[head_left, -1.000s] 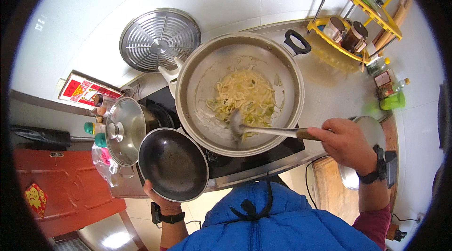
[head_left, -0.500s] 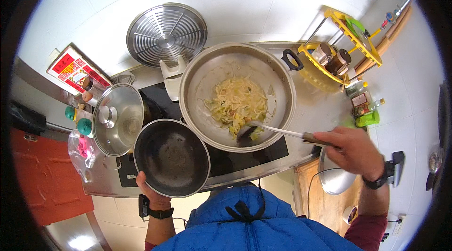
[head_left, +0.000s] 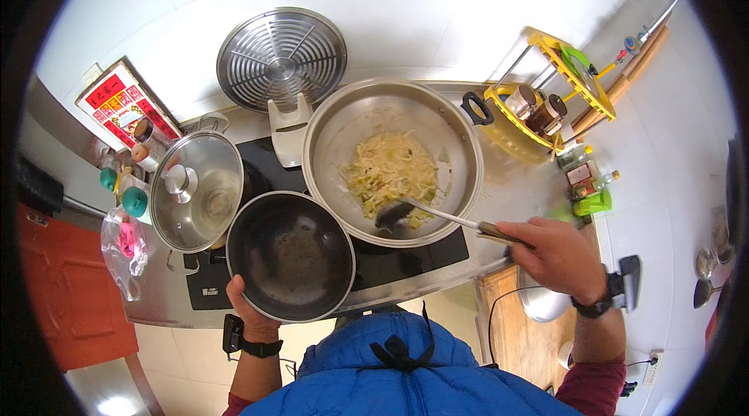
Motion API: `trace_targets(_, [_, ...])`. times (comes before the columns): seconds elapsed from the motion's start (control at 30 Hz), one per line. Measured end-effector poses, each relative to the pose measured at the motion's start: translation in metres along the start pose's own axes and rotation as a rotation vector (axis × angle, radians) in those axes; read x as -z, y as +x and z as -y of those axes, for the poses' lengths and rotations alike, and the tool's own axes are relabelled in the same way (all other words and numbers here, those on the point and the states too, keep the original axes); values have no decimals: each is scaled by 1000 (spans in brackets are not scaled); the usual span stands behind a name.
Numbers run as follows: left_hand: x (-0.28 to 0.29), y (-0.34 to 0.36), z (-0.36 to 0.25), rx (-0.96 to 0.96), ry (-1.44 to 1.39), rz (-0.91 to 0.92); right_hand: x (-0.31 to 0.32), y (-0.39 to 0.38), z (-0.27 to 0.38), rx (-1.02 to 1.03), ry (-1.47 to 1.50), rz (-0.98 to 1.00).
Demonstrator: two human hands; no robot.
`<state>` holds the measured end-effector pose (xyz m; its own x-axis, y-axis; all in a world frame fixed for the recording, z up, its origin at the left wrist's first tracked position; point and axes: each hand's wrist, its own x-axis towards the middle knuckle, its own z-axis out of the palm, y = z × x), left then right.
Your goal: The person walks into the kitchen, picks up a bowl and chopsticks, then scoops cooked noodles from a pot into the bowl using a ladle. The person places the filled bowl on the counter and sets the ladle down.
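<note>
My right hand (head_left: 552,257) is closed round the handle of a long metal spatula (head_left: 449,215). Its dark head dips into cooked noodle-like strips with pale green pieces (head_left: 394,166), inside a wide steel pan (head_left: 328,213). My left hand (head_left: 251,311) grips the near-left rim of a round black pan (head_left: 290,256), with the thumb over the edge. That pan is bare inside, tilted, and held at the counter's front, close to the steel pan. Part of the left hand's fingers is hidden beneath it.
Left of the black pan stands a glass-lidded pot (head_left: 195,190). Behind are a white stand (head_left: 287,135) and a round slotted steel rack (head_left: 282,57). A yellow rack (head_left: 538,104) with jars is at the right, near small bottles (head_left: 597,180). A cooktop (head_left: 409,260) lies underneath.
The spatula's head has moved slightly left within the food, and my right hand has shifted left with it. The black pan is a little higher and farther right in view.
</note>
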<state>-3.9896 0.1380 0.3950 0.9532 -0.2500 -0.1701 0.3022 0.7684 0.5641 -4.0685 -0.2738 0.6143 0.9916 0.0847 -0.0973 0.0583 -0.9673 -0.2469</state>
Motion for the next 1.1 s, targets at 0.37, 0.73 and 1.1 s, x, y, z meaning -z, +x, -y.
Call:
trace_targets(0.37, [0, 0, -2, 25, -13, -16, 39, -21, -13, -57, 62, 35])
trace_targets(0.73, [4, 2, -3, 1, 42, -24, -17, 1, -4, -25, 89, -82])
trace_targets(1.1, [4, 1, -3, -3, 70, -50, -32, 5, -2, -66, 141, -57])
